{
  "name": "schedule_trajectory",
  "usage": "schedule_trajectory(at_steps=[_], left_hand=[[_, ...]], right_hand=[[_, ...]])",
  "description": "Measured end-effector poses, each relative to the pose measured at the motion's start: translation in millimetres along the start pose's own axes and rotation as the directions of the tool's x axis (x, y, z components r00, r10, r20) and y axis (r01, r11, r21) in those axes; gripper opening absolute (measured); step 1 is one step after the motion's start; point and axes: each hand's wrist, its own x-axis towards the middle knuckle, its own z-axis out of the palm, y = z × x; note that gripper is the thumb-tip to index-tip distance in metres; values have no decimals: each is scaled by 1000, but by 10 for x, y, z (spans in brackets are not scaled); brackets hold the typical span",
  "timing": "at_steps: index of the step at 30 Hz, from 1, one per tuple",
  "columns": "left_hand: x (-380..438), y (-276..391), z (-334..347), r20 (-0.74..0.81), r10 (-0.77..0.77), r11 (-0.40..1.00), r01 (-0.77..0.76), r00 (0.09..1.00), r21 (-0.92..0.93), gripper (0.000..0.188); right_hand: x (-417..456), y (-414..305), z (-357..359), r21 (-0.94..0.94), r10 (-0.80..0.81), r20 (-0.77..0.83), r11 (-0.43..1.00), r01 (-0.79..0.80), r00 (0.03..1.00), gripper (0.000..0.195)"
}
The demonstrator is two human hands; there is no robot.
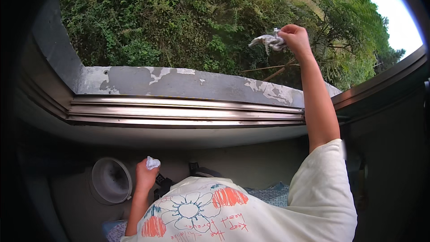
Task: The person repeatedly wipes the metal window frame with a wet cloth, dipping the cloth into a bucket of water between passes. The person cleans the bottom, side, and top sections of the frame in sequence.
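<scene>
Beyond the open window, my right hand (295,38) grips a crumpled grey-white rag (270,41) whose loose end hangs out to the left. That arm stretches over the metal window track (188,110) and the outer sill (215,82), whose paint is peeling. Low on the left, inside the room, my left hand (146,176) is closed around a crumpled white tissue or cloth (153,163). A white bucket (112,181) stands on the floor just left of that hand, with dark residue at its bottom.
Dense green shrubs (141,23) grow outside below the window. A sliding window frame (379,77) borders the opening on the right, and a grey wall edge (60,40) on the left. Patterned blue fabric (270,193) lies behind my shirt.
</scene>
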Motion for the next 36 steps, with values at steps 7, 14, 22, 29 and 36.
schedule_trajectory(at_steps=[7,14,22,29,36], left_hand=[[-355,-28,-50,-282,-23,993,54,959,103,15],[-1002,-193,136,-495,-219,974,215,841,-65,18],[-1247,-423,-99,-551,-299,953,275,779,-127,23],[-1198,-1148,-552,-472,-373,924,272,799,-269,23],[-1299,-2259,-459,-424,-619,750,337,661,-570,27]], right_hand=[[319,-364,995,378,86,257,908,-182,963,5],[421,-1336,1247,714,-322,599,630,-306,733,9],[-752,-3260,1396,822,-715,567,523,-225,408,11],[-2840,-4260,2819,639,-604,768,702,-314,212,7],[-4789,-3909,5749,340,-345,936,830,-443,73,3]])
